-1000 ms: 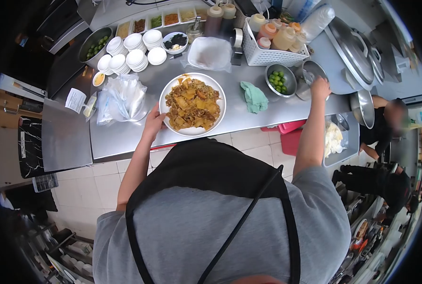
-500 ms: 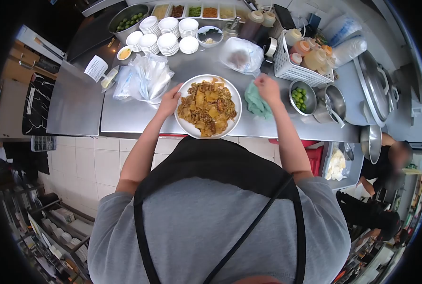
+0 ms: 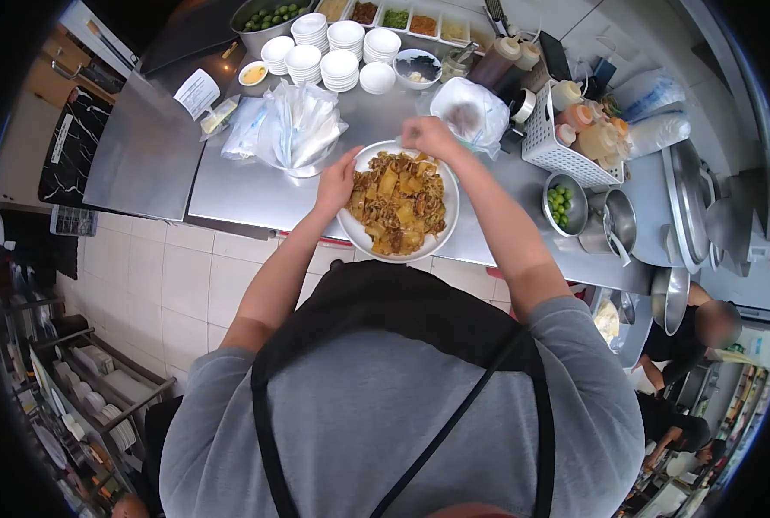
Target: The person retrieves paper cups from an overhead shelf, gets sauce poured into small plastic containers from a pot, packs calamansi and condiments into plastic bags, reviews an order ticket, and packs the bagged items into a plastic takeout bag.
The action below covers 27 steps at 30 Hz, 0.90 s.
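A round white plate (image 3: 348,226) of noodles (image 3: 398,203) with flat golden pieces on top is near the counter's front edge. My left hand (image 3: 337,183) grips its left rim, with the thumb at the edge. My right hand (image 3: 428,138) is at the plate's far rim, fingers curled closed. Whatever lies inside those fingers is hidden. The green cloth is out of sight. Beyond the plate, clear plastic bags (image 3: 298,129) lie to the left, and a bag-lined container (image 3: 471,112) is to the right.
Stacked white bowls (image 3: 340,69) and a small dish of yellow sauce (image 3: 253,74) stand at the back. At right are a white basket (image 3: 566,151) of bottles, a bowl of green limes (image 3: 561,203) and a metal pot (image 3: 609,220). Another person (image 3: 687,332) is at far right.
My right hand has moved left from the green cloth to the plate's far rim. The cloth no longer shows on the counter. My left hand stays on the plate; the whole view has shifted slightly.
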Available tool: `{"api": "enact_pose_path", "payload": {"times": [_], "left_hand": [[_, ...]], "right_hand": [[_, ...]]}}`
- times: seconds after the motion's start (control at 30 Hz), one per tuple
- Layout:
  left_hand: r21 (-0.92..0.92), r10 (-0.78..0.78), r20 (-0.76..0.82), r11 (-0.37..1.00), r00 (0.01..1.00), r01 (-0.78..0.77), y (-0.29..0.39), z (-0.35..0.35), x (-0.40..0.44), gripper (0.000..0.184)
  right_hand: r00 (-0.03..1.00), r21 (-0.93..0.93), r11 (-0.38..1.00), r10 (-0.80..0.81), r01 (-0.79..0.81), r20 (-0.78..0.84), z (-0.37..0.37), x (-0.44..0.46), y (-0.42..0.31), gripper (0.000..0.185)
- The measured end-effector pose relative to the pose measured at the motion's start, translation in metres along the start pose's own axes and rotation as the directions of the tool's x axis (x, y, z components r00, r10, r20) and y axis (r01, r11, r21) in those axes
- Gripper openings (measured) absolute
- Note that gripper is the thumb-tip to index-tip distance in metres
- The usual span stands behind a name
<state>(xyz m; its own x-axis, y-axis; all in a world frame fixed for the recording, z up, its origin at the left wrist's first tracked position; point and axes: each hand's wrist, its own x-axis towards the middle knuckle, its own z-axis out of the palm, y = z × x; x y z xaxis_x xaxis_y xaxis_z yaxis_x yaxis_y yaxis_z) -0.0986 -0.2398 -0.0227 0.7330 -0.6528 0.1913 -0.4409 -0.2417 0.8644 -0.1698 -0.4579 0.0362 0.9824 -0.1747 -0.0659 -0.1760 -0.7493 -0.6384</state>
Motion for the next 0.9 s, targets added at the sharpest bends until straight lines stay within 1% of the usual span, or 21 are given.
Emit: {"api": "enact_pose_path", "payload": {"times": [0.03, 0.1, 0.13, 0.2, 0.33, 0.4, 0.43, 0.47, 0.5, 0.53, 0.57, 0.6, 0.63, 0.7, 0.73, 0.8, 0.83, 0.9], "left_hand": [[-0.002, 0.027, -0.033, 1.0, 0.999, -0.027, 0.0, 0.0, 0.0, 0.027], [-0.039, 0.002, -0.045, 0.999, 0.999, -0.003, -0.002, 0.001, 0.0, 0.026], [-0.074, -0.015, -0.056, 0.997, 0.998, 0.011, -0.003, 0.003, -0.001, 0.025], [-0.091, -0.026, -0.067, 0.996, 0.997, 0.02, 0.0, 0.004, -0.002, 0.025], [-0.07, 0.013, -0.106, 0.997, 0.994, -0.021, 0.0, 0.004, -0.005, 0.025], [-0.054, 0.051, -0.124, 0.997, 0.991, -0.058, 0.003, 0.003, 0.003, 0.025], [-0.041, 0.006, -0.082, 0.999, 0.997, -0.009, 0.005, 0.002, -0.001, 0.025], [-0.022, -0.035, -0.042, 0.999, 0.999, 0.034, 0.006, 0.0, -0.002, 0.025], [-0.016, -0.031, -0.037, 0.999, 0.999, 0.03, 0.005, -0.001, -0.001, 0.025], [-0.006, 0.005, -0.044, 1.0, 0.999, -0.005, 0.004, -0.001, 0.001, 0.026], [-0.001, 0.034, -0.045, 0.999, 0.998, -0.034, 0.004, 0.0, 0.0, 0.026], [-0.006, 0.032, -0.034, 0.999, 0.999, -0.032, 0.003, 0.001, 0.0, 0.026], [-0.022, 0.017, -0.024, 1.0, 1.0, -0.018, 0.001, 0.001, 0.002, 0.026], [-0.049, 0.01, -0.027, 0.999, 1.0, -0.011, -0.002, 0.002, 0.002, 0.026], [-0.05, 0.008, -0.027, 0.999, 1.0, -0.009, -0.004, 0.002, 0.001, 0.026], [-0.032, 0.044, -0.033, 0.998, 0.998, -0.045, -0.003, 0.0, 0.004, 0.026], [-0.036, 0.046, -0.033, 0.998, 0.998, -0.048, -0.002, 0.001, 0.004, 0.026], [-0.02, -0.03, -0.032, 0.999, 0.999, 0.029, 0.0, 0.001, 0.003, 0.026]], "right_hand": [[1.0, -0.001, 1.0, 0.001, -0.001, 0.004, -0.002, -0.003, 0.0, 0.015], [0.996, -0.294, 0.954, 0.026, -0.051, -0.086, -0.003, -0.013, 0.0, 0.009], [0.996, -0.295, 0.954, 0.032, -0.055, -0.08, -0.002, -0.022, 0.001, 0.009], [0.979, -0.319, 0.943, 0.032, -0.096, -0.2, -0.006, -0.045, -0.001, 0.009], [0.974, -0.393, 0.904, 0.089, -0.166, -0.206, -0.001, -0.074, 0.03, 0.007], [0.983, -0.246, 0.953, 0.158, -0.176, -0.092, -0.019, -0.086, 0.02, 0.008], [0.983, -0.245, 0.953, 0.163, -0.179, -0.085, -0.021, -0.086, 0.018, 0.008], [0.992, -0.254, 0.961, 0.089, -0.108, -0.087, -0.024, -0.082, 0.016, 0.011], [0.995, -0.261, 0.965, 0.014, -0.038, -0.096, -0.026, -0.075, 0.016, 0.014], [0.994, -0.259, 0.965, 0.015, -0.042, -0.106, -0.024, -0.065, 0.021, 0.014], [0.998, -0.392, 0.92, -0.047, 0.032, -0.029, -0.018, -0.056, 0.022, 0.017], [0.994, -0.511, 0.852, -0.093, 0.112, 0.063, -0.012, -0.055, 0.025, 0.019], [0.995, -0.51, 0.854, -0.08, 0.103, 0.066, -0.01, -0.059, 0.029, 0.019], [0.97, -0.595, 0.767, -0.207, 0.241, 0.127, -0.014, -0.062, 0.02, 0.02], [0.97, -0.594, 0.767, -0.206, 0.242, 0.129, -0.013, -0.065, 0.017, 0.02], [0.985, -0.633, 0.755, -0.122, 0.173, 0.123, -0.012, -0.069, 0.014, 0.019], [0.985, -0.636, 0.752, -0.12, 0.17, 0.121, -0.009, -0.072, 0.017, 0.019], [0.996, -0.661, 0.745, -0.066, 0.09, 0.061, -0.004, -0.079, 0.019, 0.018]]}}
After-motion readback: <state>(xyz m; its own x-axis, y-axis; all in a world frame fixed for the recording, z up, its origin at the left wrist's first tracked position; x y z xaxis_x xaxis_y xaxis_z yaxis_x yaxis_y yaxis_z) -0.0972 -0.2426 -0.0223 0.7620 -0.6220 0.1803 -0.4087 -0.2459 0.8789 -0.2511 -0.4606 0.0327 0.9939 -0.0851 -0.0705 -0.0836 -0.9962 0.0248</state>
